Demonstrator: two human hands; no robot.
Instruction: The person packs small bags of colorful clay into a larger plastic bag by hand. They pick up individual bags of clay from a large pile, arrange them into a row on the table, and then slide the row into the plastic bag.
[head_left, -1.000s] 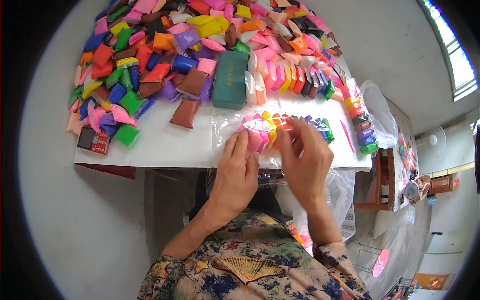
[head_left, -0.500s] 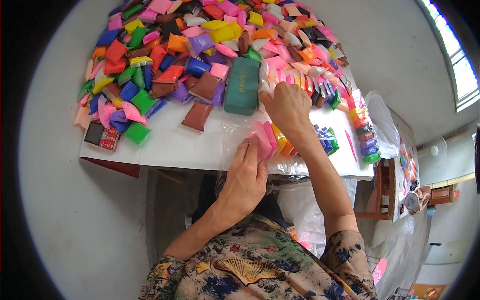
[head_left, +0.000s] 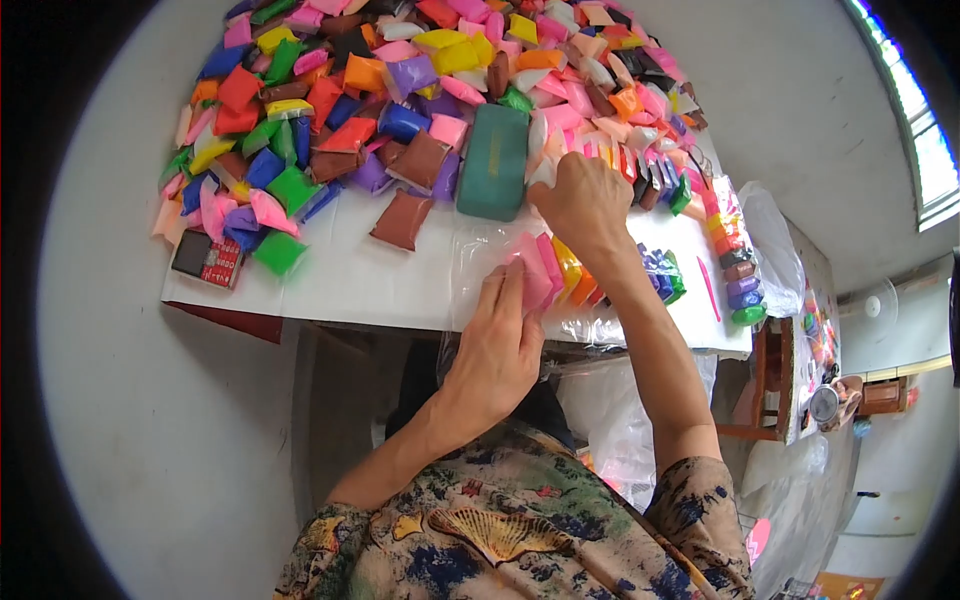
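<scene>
A clear plastic bag (head_left: 470, 275) lies on the white table (head_left: 340, 285) and holds an upright row of coloured packets (head_left: 600, 275), pink, yellow, orange, blue and green. My left hand (head_left: 500, 340) lies with its fingers pressed against the pink packets (head_left: 537, 265) at the row's left end, holding bag and row in place. My right hand (head_left: 582, 200) reaches past the row to the standing line of packets beside the dark green box (head_left: 493, 160). Its fingertips pinch a white packet (head_left: 540, 172) there.
A big heap of coloured packets (head_left: 330, 100) covers the far half of the table. A red and black calculator (head_left: 207, 258) lies at the left front corner. A filled bag of packets (head_left: 730, 250) and a pink stick (head_left: 708, 288) lie to the right.
My right hand has left the bagged row and moved up to the packets by the green box, closing on a white one. My left hand has stayed on the pink packets.
</scene>
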